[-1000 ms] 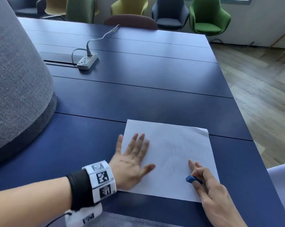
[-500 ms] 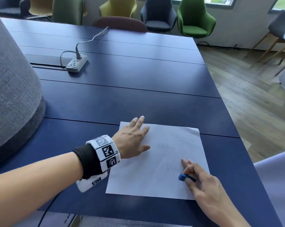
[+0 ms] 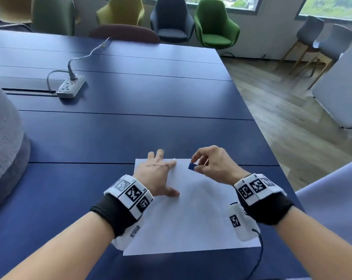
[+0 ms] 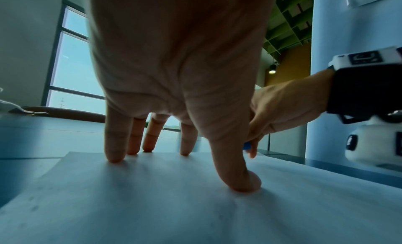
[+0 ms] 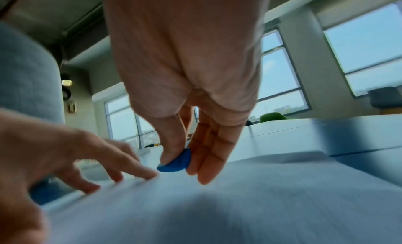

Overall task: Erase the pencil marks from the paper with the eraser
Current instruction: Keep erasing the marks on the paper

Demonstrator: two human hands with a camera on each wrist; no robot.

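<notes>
A white sheet of paper lies on the dark blue table near its front edge; its pencil marks are too faint to make out. My left hand lies flat on the sheet's far left corner, fingers straight and spread, thumb pressed down. My right hand hovers over the far edge of the paper and pinches a small blue eraser between thumb and fingers. In the right wrist view the eraser sits just above the paper, close to the left hand's fingertips.
A white power strip with its cable lies at the far left of the table. A grey fabric shape stands at the left edge. Several chairs line the far side. The table's right edge drops to wooden floor.
The right hand with the eraser has moved from the sheet's near right part up to its far edge, beside the left hand. The left hand slid to the far left corner.
</notes>
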